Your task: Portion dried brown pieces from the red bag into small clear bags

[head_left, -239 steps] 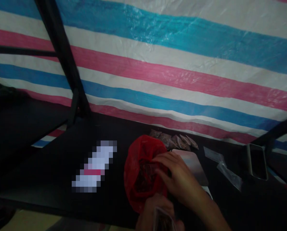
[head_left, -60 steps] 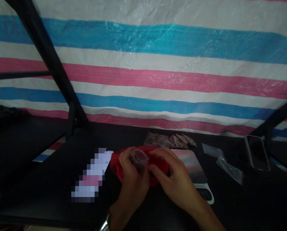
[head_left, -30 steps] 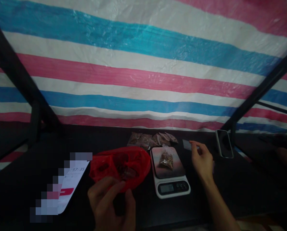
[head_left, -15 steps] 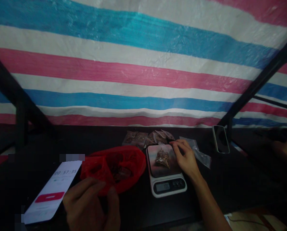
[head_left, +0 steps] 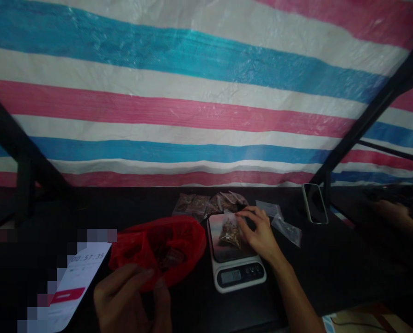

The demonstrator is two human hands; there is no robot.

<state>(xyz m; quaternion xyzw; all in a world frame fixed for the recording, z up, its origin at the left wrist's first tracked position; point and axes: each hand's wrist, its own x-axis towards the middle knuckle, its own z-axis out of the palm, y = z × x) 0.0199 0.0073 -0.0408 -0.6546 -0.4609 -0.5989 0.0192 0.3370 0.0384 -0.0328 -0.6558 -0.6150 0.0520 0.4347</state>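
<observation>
A small clear packet of brown bits lies on the plate of a white kitchen scale. My right hand reaches over the scale's right side, fingers bent, fingertips touching the packet. My left hand sits low at the front, fingers curled on the near edge of a red plastic bag that lies open beside the scale with dark contents inside. Whether the left fingers hold more than the bag's edge is hidden.
Several filled packets lie in a row behind the scale. Empty clear bags lie to its right, a dark phone beyond them. A lit phone lies at the left front. Another person's hand shows at far right.
Two seconds ago both hands held a packet over the red bag. The packet now lies on the scale. My right hand came back from the empty bags to the scale and touches the packet.
</observation>
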